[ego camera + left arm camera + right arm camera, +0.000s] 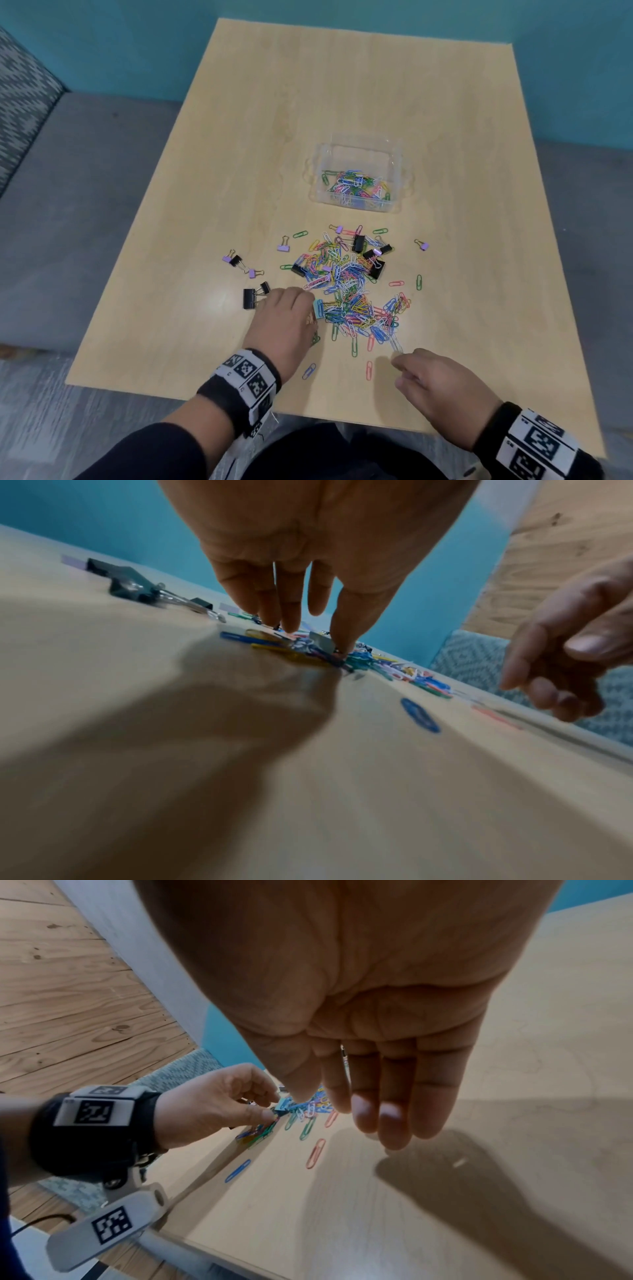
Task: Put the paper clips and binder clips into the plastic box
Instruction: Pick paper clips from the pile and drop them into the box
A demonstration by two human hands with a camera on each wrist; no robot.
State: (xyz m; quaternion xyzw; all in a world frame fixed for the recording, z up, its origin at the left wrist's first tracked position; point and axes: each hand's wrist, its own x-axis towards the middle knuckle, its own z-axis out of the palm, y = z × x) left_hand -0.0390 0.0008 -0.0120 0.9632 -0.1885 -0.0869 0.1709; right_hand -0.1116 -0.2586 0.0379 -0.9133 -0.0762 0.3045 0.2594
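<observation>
- Farthest left on the wooden table (342, 102), a large black binder clip (249, 298) lies beside a smaller one, just off the left hand's fingertips; a few purple binder clips (283, 247) lie scattered beyond them.
- The left hand (286, 317) reaches down to the near left edge of the paper clip pile (352, 291). Its fingers (291, 610) point down, close together, with the thumb tip set against a light blue binder clip (318, 309). The right wrist view shows thumb and forefinger closing on that clip in a pinch.
- The pile itself, many colours mixed, lies in the middle of the table with several black binder clips (375, 267) at its far side; loose clips lie apart around it, among them a blue one (309, 371) and a red one (369, 370) near the front edge.
- Beyond the pile, well apart from both hands, stands the clear plastic box (359, 171), open at the top, with a layer of coloured paper clips already inside.
- The right hand (442, 387) hovers over the table near the front edge, at the near right of the pile, holding nothing; its fingers (394, 1096) are stretched out, side by side.
- A stray purple binder clip (423, 245) lies to the right of the pile.
</observation>
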